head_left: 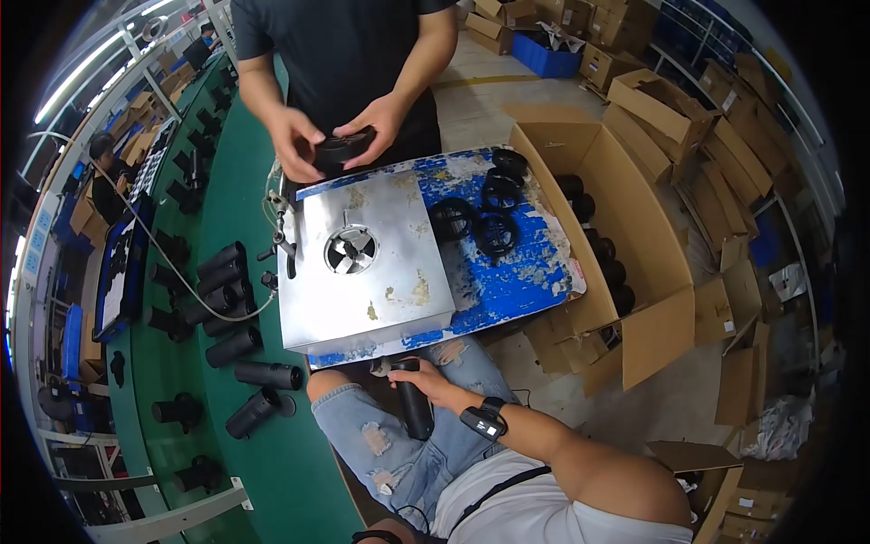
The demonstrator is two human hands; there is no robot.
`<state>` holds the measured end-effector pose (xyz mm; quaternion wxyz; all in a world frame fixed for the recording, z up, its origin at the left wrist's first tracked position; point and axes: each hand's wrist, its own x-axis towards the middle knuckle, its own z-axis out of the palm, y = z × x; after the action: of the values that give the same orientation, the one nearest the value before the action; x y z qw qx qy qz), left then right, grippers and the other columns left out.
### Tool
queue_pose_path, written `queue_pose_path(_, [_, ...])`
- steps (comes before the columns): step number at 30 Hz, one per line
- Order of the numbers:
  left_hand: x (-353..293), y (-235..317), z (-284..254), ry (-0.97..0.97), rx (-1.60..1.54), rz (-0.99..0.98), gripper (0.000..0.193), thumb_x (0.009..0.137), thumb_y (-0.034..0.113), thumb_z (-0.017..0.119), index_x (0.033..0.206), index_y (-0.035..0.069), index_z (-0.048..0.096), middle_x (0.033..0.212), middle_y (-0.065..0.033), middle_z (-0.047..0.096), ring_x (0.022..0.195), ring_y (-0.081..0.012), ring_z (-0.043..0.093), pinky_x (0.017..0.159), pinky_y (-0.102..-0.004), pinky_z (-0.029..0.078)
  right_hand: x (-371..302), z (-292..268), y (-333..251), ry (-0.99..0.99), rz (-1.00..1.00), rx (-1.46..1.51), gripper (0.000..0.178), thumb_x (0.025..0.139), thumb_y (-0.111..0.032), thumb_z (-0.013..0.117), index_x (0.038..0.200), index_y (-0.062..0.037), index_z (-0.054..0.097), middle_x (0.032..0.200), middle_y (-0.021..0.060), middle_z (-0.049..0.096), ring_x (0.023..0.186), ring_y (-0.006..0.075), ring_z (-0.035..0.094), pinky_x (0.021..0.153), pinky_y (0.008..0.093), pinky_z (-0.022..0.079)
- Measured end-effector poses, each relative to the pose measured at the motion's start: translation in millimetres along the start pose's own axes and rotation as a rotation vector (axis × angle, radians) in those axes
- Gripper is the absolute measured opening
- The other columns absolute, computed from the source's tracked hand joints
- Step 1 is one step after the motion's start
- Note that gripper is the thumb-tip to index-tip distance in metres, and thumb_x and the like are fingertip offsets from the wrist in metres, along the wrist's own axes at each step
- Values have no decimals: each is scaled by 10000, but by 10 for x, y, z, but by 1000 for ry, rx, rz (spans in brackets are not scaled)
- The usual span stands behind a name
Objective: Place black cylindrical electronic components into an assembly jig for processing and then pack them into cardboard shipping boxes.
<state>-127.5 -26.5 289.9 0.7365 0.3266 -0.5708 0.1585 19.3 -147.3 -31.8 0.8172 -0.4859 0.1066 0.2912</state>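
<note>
My right hand (430,383) is closed around the upper end of a black cylindrical tube (414,410), which stands tilted over my lap between my knees. A wristband with a small screen sits on that forearm. Just beyond the tube is a small pale metallic piece (380,367) under the table's edge; its kind is unclear. My left hand does not show; only a bit of banded arm appears at the lower edge. Across the table, another person's hands (335,145) hold a round black part (346,145) above a silver metal box (362,299) with a finned round opening.
Several black rings (496,234) lie on the worn blue tabletop (535,281). Black tubes (234,346) lie on the green bench (195,480) at left, near a thin hose. At right stands an open carton (657,272) holding black parts, with more cartons (725,163) beyond.
</note>
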Motion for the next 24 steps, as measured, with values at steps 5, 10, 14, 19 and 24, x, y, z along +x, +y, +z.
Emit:
queue_pose_path(5, [105,-128,-13,92,-24,100,174,955,170,447,845,185,580,553,-18,463,453,-134,439,464,-271,359,26,-16,-7,-13,9,-3,261,792,-213,729,958,-30,644,858,46,640,771,129,605,727,255,482])
queue_pose_path(10, [288,-174,-138,20,94,17,278,942,146,456,670,180,494,545,-25,463,456,-148,461,464,-277,371,-5,16,-49,1,5,1,248,792,-207,730,945,-32,643,859,48,640,765,132,606,727,254,484])
queue_pose_path(14, [244,-170,-126,29,36,99,249,889,42,456,648,94,490,559,-51,475,462,-153,489,462,-294,419,27,-19,10,-18,2,-3,277,789,-210,735,980,-33,640,873,55,642,769,137,609,729,257,488])
queue_pose_path(19, [347,-309,-101,148,-22,237,253,845,-47,468,608,41,475,567,-74,486,458,-170,507,458,-329,477,14,-38,12,-12,21,8,293,785,-216,738,988,-31,634,880,60,643,774,142,611,732,257,489])
queue_pose_path(24, [296,-246,-146,-35,34,89,196,875,-17,473,688,33,503,561,-68,497,442,-167,495,428,-299,429,30,-29,30,-33,2,-1,291,790,-218,733,991,-32,636,876,54,642,787,137,609,732,260,488])
